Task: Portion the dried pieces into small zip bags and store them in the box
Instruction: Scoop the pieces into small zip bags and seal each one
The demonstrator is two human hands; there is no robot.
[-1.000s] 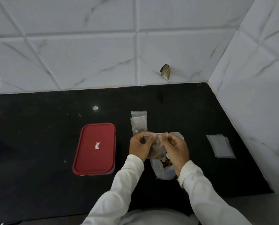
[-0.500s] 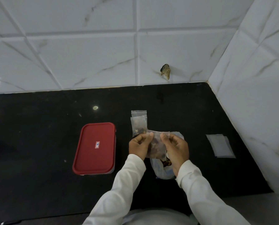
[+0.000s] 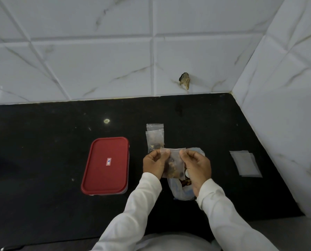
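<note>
A small zip bag (image 3: 174, 161) with brown dried pieces (image 3: 172, 170) inside is held just above the counter. Its top edge is pinched at one corner by the thumb and fingers of the left hand (image 3: 155, 163) and at the other by those of the right hand (image 3: 196, 166). The black stone counter (image 3: 42, 160) is backed by a white marble-look tiled wall (image 3: 96, 60), and a side wall (image 3: 287, 105) is met at the right corner. Under the hands a larger plastic bag (image 3: 180, 193) is laid, with more pieces seen in it. Just behind, two filled zip bags (image 3: 154, 138) are overlapped. To the left a box is closed by its red lid (image 3: 105, 163). Well to the right, empty zip bags (image 3: 245, 163) are stacked flat.
</note>
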